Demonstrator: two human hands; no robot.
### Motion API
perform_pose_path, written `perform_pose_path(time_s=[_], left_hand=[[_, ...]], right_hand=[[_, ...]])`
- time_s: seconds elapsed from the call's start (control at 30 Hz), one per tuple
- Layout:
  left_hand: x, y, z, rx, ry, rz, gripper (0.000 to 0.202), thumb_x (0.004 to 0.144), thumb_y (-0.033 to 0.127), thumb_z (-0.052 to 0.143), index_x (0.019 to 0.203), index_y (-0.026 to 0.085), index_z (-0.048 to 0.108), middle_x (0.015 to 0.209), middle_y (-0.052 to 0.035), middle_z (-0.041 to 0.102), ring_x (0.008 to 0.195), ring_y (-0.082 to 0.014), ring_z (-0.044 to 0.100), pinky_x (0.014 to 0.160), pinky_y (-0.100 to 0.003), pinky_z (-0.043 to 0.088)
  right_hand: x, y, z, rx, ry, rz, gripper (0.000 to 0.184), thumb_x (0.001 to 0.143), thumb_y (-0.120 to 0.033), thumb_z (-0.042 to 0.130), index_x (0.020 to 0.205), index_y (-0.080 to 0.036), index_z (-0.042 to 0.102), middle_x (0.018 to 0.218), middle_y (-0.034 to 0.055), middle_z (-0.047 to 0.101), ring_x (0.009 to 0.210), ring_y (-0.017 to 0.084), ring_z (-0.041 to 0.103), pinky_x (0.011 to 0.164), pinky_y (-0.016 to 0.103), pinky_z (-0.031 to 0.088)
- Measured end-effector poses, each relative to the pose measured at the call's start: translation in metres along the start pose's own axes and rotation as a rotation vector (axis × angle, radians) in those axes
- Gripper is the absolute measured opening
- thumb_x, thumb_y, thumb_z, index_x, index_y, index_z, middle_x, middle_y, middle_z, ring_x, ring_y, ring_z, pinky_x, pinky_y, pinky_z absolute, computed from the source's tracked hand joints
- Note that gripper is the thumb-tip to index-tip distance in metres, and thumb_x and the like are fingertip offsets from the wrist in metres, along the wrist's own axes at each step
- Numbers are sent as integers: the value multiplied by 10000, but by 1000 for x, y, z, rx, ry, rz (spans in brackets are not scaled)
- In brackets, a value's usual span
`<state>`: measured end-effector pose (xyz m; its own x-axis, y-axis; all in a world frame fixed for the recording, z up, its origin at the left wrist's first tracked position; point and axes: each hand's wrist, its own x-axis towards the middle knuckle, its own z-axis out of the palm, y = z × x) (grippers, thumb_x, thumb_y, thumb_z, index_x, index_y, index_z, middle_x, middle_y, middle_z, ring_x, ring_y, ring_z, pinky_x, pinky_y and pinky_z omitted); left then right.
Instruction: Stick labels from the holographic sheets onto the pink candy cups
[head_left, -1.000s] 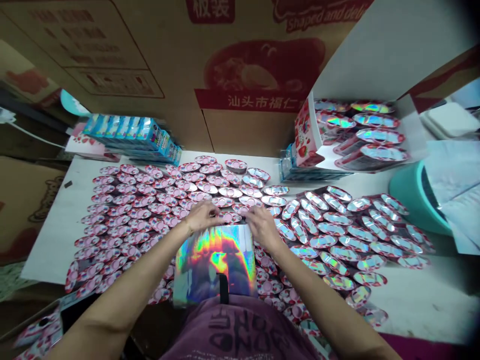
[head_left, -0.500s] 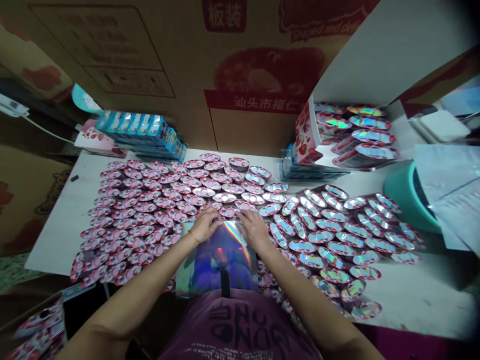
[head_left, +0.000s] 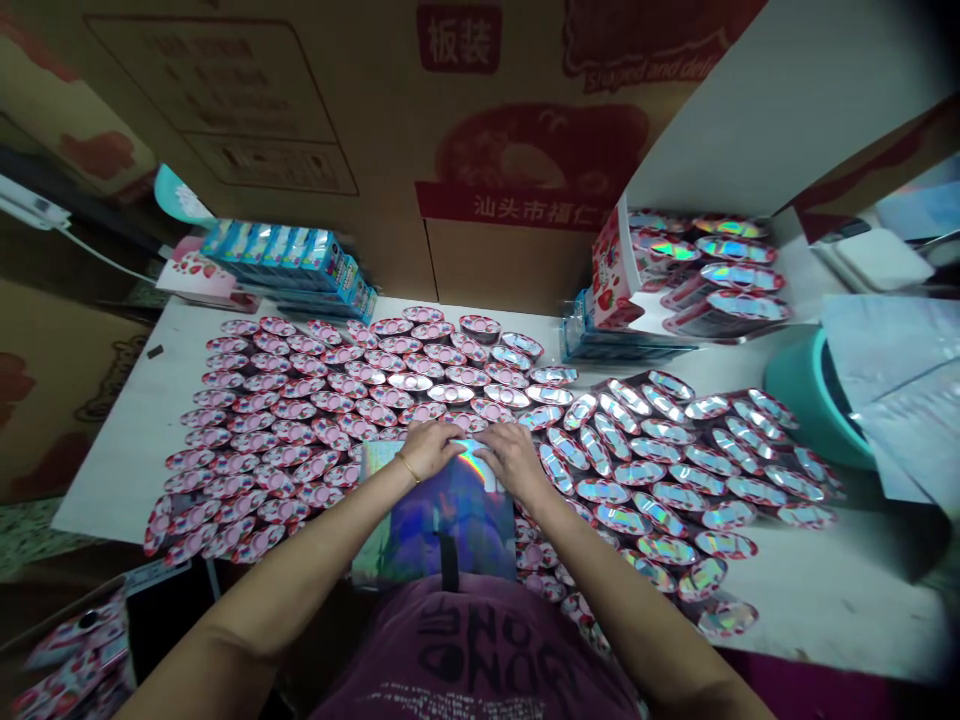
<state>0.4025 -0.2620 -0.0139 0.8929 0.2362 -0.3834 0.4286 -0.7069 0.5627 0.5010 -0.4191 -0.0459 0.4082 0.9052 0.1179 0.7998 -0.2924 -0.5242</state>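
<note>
A shiny holographic sheet (head_left: 442, 530) lies in front of my body, reflecting rainbow and purple light. My left hand (head_left: 431, 450) is at its upper edge with the fingers bent and closed on it. Close by on the right, my right hand (head_left: 516, 462) pinches near the same edge, its fingertips almost meeting the left ones. Around both hands stand many small packs with oval ends up. Those on the left (head_left: 270, 425) show pink round pieces on a red-edged oval; those on the right (head_left: 645, 470) show bare silvery ends.
A large cardboard box (head_left: 337, 240) walls off the back. Blue boxes (head_left: 281, 255) stand at the back left. At the right are an open carton (head_left: 611, 270) of packs and a teal bin (head_left: 799, 390). The white table (head_left: 112, 430) shows at the left.
Both hands have shifted slightly, the left one to the right, bringing the fingertips closer together at the sheet's upper edge. The camera view has moved a little.
</note>
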Motion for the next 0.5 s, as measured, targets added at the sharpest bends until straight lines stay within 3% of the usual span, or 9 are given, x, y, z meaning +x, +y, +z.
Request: perform_pose_path(time_s=[0.23,0.5], left_hand=[[2,15,-4,-35,-41,-89,184,765,266,502,749,184,666,725,-14,667,707,-144,573,654,-233,361],[5,12,-4,-59,-37,-122,180,754,274,510,741,184,666,700,-2,660,662,-126,557,623,-221,359]], right_hand=[[-11,-6,-5,-238,92,-280,271,854,-166,425,1084,-163,569,1064,75,601,915,193,470,799,348,353],[-20,-3,2,-206,135,-298,264,857,-158,411,1063,-163,575,1155,84,561,1061,205,432,851,354,375]])
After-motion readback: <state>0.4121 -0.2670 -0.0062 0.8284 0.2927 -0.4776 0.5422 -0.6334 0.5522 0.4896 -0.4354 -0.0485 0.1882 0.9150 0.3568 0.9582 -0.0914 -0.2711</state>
